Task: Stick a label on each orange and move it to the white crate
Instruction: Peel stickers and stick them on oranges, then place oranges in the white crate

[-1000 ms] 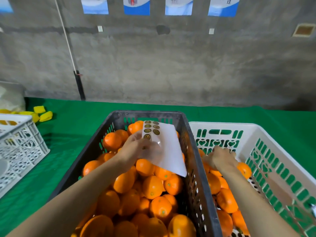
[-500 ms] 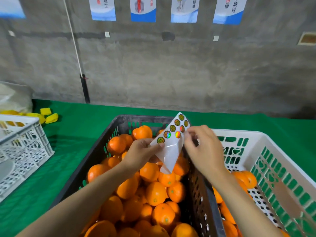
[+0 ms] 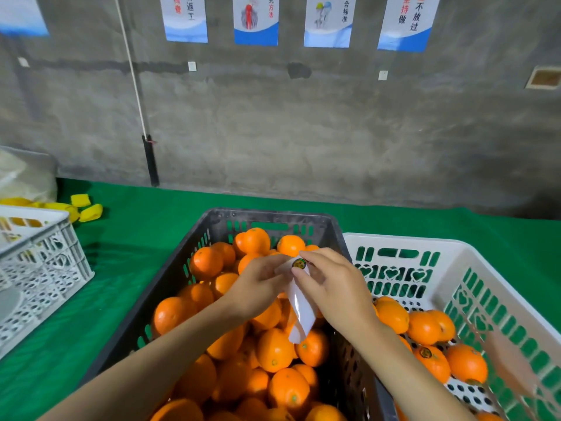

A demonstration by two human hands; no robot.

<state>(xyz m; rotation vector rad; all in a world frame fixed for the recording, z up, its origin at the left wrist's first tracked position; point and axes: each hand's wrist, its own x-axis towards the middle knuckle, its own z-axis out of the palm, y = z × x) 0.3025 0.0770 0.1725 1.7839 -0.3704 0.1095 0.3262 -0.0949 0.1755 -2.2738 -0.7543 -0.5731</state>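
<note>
While hands (image 3: 258,287) (image 3: 337,288) pinch sheet (image 3: 300,311), label (image 3: 298,263) shows.

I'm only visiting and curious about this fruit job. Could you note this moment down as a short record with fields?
left hand: holds the sticker sheet
right hand: pinches the round label at the sheet's top end
black crate: heaped with oranges
white crate: right beside it, fewer oranges; one labelled orange shows
underneath: green cloth
</note>
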